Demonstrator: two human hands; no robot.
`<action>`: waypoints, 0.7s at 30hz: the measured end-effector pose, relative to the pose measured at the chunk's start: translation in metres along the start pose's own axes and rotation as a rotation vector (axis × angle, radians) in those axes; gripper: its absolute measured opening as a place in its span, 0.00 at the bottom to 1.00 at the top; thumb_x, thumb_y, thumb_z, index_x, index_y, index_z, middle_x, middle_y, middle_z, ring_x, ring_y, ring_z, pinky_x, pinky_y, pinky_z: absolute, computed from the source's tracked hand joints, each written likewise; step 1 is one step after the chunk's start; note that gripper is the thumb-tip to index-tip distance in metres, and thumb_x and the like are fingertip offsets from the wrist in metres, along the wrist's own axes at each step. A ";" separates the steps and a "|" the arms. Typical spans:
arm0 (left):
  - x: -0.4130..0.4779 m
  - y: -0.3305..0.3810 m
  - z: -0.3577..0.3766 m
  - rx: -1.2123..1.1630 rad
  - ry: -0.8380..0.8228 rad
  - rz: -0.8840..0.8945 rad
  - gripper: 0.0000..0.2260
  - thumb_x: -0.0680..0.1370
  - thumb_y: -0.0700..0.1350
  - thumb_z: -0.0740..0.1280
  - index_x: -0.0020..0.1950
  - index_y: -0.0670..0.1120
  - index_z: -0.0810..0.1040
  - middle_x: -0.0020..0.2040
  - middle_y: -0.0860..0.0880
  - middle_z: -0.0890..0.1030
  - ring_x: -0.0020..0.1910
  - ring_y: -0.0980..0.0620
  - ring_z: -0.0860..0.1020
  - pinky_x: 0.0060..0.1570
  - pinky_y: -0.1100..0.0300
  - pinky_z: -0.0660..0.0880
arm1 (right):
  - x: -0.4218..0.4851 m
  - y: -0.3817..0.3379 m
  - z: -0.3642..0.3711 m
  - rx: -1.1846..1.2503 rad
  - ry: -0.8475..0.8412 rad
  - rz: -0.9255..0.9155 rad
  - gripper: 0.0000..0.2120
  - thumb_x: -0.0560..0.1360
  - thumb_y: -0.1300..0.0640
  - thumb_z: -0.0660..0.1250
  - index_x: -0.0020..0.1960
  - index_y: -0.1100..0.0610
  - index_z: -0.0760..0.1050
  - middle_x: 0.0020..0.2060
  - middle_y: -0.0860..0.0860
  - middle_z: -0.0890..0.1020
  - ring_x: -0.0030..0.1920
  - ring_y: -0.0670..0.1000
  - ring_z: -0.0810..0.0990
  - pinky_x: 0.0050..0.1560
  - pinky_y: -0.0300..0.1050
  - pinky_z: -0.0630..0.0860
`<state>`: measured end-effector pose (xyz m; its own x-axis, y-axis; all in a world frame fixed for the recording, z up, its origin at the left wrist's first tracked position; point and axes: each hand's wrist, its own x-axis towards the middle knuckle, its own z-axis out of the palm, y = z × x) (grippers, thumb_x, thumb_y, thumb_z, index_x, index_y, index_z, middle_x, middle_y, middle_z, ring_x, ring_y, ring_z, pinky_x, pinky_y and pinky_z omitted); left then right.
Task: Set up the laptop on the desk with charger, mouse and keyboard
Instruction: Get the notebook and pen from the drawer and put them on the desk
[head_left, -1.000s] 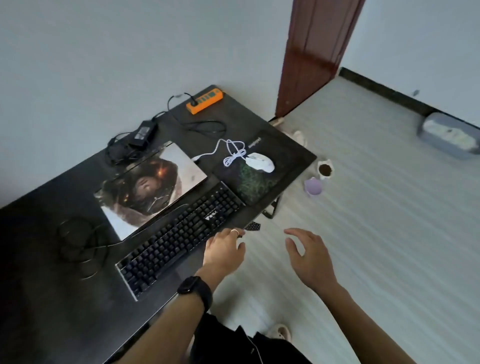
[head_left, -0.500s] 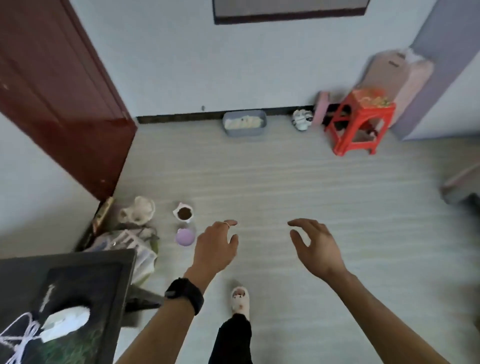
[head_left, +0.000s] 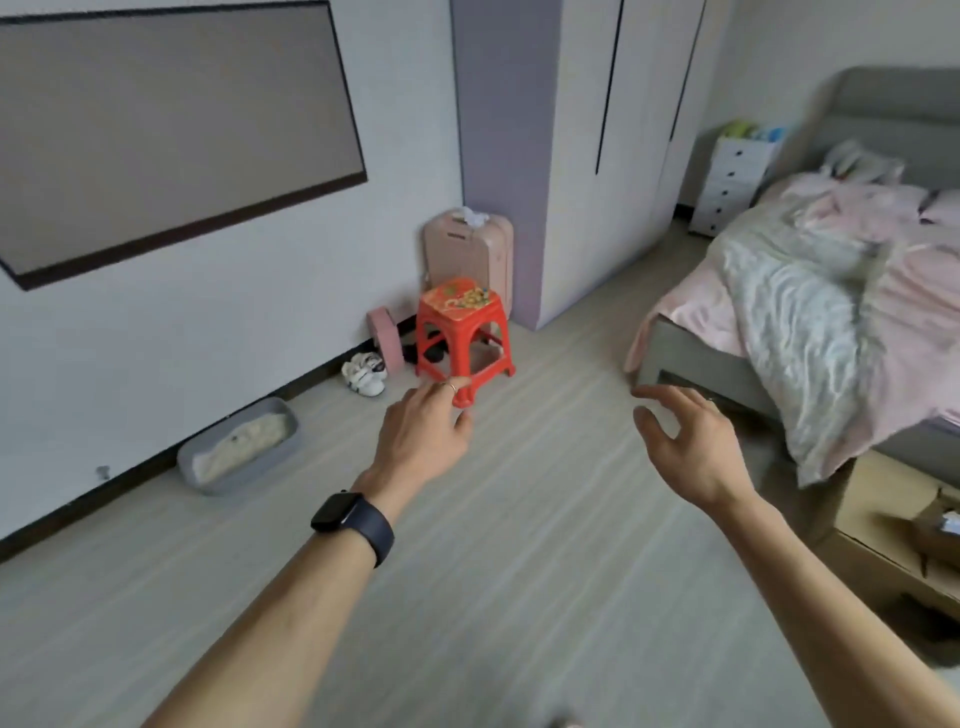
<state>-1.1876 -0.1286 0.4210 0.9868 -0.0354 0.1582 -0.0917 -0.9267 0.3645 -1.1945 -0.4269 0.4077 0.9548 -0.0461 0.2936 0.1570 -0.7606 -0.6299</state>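
Note:
The desk, laptop, keyboard, mouse and charger are all out of view. My left hand (head_left: 423, 441), with a ring and a dark watch on the wrist, reaches forward over the floor with its fingers loosely apart and nothing in it. My right hand (head_left: 685, 447) is held out beside it, fingers spread and curved, also holding nothing. Both hands hang in the air, touching nothing.
A red plastic stool (head_left: 462, 332) stands ahead by the wall, with a pink suitcase (head_left: 470, 252) behind it and white shoes (head_left: 366, 376) beside it. A grey litter tray (head_left: 239, 447) lies at the left wall. A bed (head_left: 810, 312) and a cardboard box (head_left: 898, 525) are on the right.
The view has swung right, away from the desk and door and toward the stool and bed. Both hands have stayed raised and empty in front of me.

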 end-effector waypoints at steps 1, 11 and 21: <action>0.034 0.006 0.000 -0.002 0.011 0.046 0.19 0.79 0.49 0.64 0.69 0.53 0.72 0.64 0.48 0.78 0.63 0.45 0.76 0.58 0.50 0.75 | 0.022 0.006 -0.003 0.004 0.043 0.023 0.11 0.79 0.53 0.67 0.61 0.48 0.80 0.57 0.50 0.82 0.59 0.56 0.78 0.58 0.45 0.72; 0.316 0.053 0.032 -0.002 0.050 0.207 0.18 0.79 0.51 0.63 0.70 0.52 0.73 0.66 0.49 0.77 0.65 0.47 0.75 0.59 0.55 0.73 | 0.253 0.078 0.009 0.060 0.123 0.074 0.12 0.78 0.52 0.67 0.60 0.46 0.80 0.55 0.49 0.82 0.56 0.54 0.81 0.57 0.54 0.78; 0.565 0.049 0.089 -0.042 0.027 0.152 0.17 0.79 0.51 0.64 0.68 0.51 0.75 0.64 0.49 0.78 0.63 0.45 0.77 0.60 0.51 0.74 | 0.504 0.135 0.051 0.026 0.063 0.064 0.13 0.78 0.54 0.66 0.62 0.48 0.79 0.57 0.49 0.81 0.59 0.53 0.80 0.60 0.49 0.76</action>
<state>-0.6222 -0.2274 0.4465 0.9572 -0.1638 0.2387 -0.2459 -0.8951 0.3720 -0.6794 -0.5193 0.4342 0.9454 -0.1355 0.2964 0.1035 -0.7375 -0.6674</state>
